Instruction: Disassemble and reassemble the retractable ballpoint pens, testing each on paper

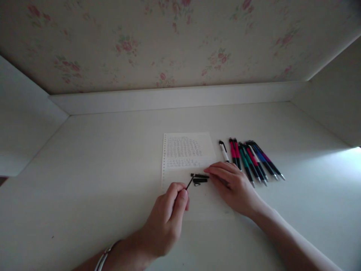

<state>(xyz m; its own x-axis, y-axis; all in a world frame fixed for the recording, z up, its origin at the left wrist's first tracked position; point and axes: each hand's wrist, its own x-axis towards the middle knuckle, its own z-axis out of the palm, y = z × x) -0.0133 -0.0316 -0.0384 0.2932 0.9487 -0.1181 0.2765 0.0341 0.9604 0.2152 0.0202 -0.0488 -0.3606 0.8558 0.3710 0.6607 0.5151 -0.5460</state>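
Black parts (200, 180), 2 of them long, lie on the paper (208, 150), presumably grouped for easy reach. The left hand (170, 214) clamps a rod (190, 183) between thumb and finger, perhaps to aim its tip; the right hand (234, 184) sits at the parts' right end, its grip unclear.

The light is rather dim and grey, with a pale bluish glare (344, 161) at the right edge of the smooth white table (98, 158). A soft shadow lies beside the bare left hand (168, 217). The small handwriting (183, 146) on the white perforated paper (177, 175) is too blurred for reading.
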